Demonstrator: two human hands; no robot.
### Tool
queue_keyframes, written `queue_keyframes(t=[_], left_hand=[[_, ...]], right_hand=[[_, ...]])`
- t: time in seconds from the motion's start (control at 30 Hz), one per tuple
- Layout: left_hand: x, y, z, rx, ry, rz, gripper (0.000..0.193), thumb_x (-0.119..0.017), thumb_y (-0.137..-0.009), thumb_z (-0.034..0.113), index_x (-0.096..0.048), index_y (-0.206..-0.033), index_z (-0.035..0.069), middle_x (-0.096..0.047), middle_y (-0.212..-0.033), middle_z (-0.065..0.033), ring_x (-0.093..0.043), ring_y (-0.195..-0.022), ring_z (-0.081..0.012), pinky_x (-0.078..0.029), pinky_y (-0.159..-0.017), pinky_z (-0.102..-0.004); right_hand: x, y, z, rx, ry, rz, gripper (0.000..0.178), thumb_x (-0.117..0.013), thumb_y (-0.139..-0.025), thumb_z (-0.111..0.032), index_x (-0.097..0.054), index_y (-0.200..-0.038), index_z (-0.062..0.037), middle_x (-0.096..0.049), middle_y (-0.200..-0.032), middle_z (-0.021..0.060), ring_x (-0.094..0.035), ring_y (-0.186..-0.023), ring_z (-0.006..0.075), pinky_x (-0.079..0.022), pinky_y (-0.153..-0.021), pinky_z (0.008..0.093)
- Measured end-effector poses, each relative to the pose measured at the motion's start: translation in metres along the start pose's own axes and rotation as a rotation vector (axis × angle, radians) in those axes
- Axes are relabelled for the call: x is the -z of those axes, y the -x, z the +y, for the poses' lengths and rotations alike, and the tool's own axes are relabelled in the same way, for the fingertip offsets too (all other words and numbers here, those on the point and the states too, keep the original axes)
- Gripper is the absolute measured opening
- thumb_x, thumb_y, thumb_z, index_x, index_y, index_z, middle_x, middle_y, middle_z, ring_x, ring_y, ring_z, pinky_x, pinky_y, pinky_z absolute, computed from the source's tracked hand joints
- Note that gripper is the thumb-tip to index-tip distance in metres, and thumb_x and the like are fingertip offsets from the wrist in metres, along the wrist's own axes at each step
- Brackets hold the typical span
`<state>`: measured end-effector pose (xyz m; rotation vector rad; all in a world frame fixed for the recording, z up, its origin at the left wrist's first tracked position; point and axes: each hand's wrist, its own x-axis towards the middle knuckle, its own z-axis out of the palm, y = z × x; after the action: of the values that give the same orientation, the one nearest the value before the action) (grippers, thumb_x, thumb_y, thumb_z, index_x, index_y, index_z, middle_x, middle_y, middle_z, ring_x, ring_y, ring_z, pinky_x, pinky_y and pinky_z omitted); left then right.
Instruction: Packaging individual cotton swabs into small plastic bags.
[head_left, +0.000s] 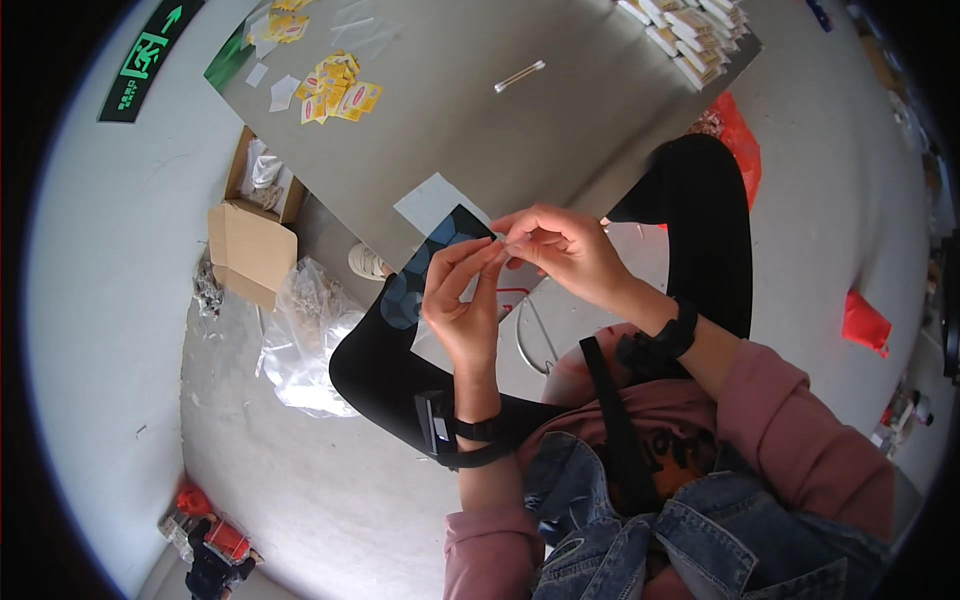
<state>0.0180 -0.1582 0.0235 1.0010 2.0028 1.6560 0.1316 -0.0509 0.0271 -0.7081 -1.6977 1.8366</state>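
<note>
Head view: left hand [462, 295] and right hand [570, 250] were together, fingertips pinched on a small pale piece [502, 238], kind too small to tell, near the close corner of the table [440, 120]. Judged risk: with so little to grip, the piece could slip to the floor [290, 490], or tear under uneven pulling.

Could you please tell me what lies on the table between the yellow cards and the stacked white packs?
In the head view, a slim, white-ended item resembling cotton swabs lies between them.
</note>
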Motion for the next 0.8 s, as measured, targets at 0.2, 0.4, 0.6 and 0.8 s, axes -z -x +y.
queue_keyframes(t=[0.2, 0.4, 0.6, 0.8], left_hand=[[0.0, 0.004, 0.013, -0.117, -0.164, 0.079, 0.015, -0.079, -0.074, -0.006, -0.076, -0.088, 0.001, -0.071, -0.09, -0.0074, -0.067, -0.082, -0.0169, -0.052, -0.072, -0.0274], [0.006, 0.006, 0.01, -0.053, -0.194, 0.072, 0.015, -0.08, -0.072, -0.005, -0.075, -0.086, 0.001, -0.071, -0.089, -0.008, -0.068, -0.079, -0.0181, -0.052, -0.072, -0.0273], [0.011, 0.017, 0.004, 0.006, -0.092, 0.071, 0.014, -0.079, -0.074, -0.006, -0.075, -0.087, -0.002, -0.071, -0.091, -0.0082, -0.066, -0.085, -0.0161, -0.052, -0.075, -0.0262], [0.011, 0.013, 0.0, -0.006, -0.057, 0.057, 0.014, -0.078, -0.077, -0.007, -0.074, -0.089, -0.003, -0.07, -0.094, -0.0081, -0.065, -0.087, -0.0156, -0.052, -0.077, -0.0258]], right_hand=[[0.006, 0.002, -0.006, 0.146, 0.173, -0.022, 0.003, -0.067, -0.09, -0.001, -0.066, -0.092, 0.0018, -0.072, -0.105, 0.0137, -0.072, -0.087, 0.0158, -0.06, -0.073, 0.0259], [0.005, -0.002, -0.006, 0.083, 0.153, -0.048, 0.006, -0.068, -0.09, -0.003, -0.067, -0.09, 0.0021, -0.074, -0.1, 0.0135, -0.073, -0.086, 0.0157, -0.059, -0.071, 0.0252], [0.007, -0.002, -0.003, -0.13, 0.058, -0.153, 0.008, -0.061, -0.096, -0.001, -0.065, -0.098, 0.0048, -0.07, -0.113, 0.0146, -0.07, -0.097, 0.0161, -0.059, -0.079, 0.027], [0.01, -0.001, -0.006, -0.074, 0.037, -0.247, 0.008, -0.062, -0.095, -0.001, -0.065, -0.099, 0.0042, -0.07, -0.113, 0.0132, -0.069, -0.101, 0.0152, -0.059, -0.076, 0.0259]])
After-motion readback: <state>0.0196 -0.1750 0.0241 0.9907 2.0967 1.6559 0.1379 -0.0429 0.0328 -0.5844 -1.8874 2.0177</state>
